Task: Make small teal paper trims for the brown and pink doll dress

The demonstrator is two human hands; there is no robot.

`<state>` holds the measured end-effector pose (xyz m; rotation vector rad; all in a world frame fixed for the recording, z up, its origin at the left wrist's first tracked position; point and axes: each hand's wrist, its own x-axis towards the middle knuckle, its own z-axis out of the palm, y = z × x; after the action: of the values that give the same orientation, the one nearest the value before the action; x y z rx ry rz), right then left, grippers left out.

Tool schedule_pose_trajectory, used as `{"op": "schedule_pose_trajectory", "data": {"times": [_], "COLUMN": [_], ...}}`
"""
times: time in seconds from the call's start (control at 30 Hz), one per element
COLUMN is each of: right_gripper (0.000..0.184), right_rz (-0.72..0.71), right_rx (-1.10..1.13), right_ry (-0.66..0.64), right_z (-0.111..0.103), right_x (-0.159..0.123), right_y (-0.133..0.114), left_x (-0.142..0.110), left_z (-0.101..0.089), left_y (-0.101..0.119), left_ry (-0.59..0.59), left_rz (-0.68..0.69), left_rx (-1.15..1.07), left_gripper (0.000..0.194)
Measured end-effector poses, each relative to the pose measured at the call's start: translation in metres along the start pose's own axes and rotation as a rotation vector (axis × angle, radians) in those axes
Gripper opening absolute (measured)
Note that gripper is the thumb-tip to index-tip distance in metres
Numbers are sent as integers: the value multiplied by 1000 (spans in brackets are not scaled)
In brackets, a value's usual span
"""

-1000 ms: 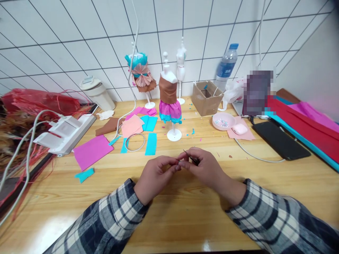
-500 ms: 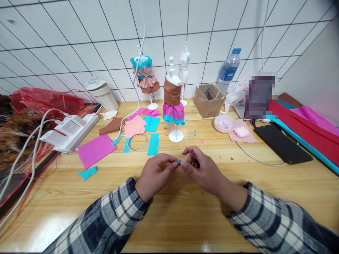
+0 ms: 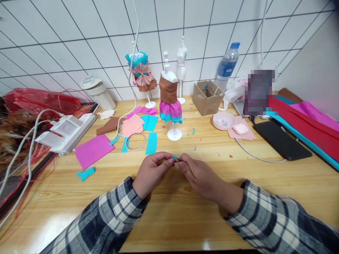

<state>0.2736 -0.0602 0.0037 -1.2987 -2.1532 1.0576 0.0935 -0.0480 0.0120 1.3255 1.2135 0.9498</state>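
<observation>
Scrap (image 3: 174, 157), blue, sits in front of the mannequin (image 3: 168, 90), pinched by left hand (image 3: 152, 173); right hand (image 3: 200, 176) pinches small tool (image 3: 177, 160), type unclear, tip at scrap. Likely light, soft, easily torn; best held by edge.

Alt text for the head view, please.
The left hand pinches a tiny blue piece and the right hand a slim tool, its tip close by, above a wooden table. Behind stand three small dress forms, the front one wearing brown, purple and blue; coloured sheets lie at left.
</observation>
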Motion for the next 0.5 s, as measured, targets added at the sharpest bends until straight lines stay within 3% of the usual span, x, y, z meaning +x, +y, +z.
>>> {"op": "schedule_pose_trajectory", "data": {"times": [0.3,0.5], "right_gripper": [27,32], "right_rz": [-4,-30], "right_rx": [-15,18], "right_ry": [6,6], "right_z": [-2,-4], "right_x": [2,2], "right_y": [1,3], "left_x": [0,-1], "left_z": [-1,-3], "left_y": [3,3], "left_ry": [-13,-48], "left_rz": [73,111], "left_rx": [186,200], "left_gripper": [15,16]}}
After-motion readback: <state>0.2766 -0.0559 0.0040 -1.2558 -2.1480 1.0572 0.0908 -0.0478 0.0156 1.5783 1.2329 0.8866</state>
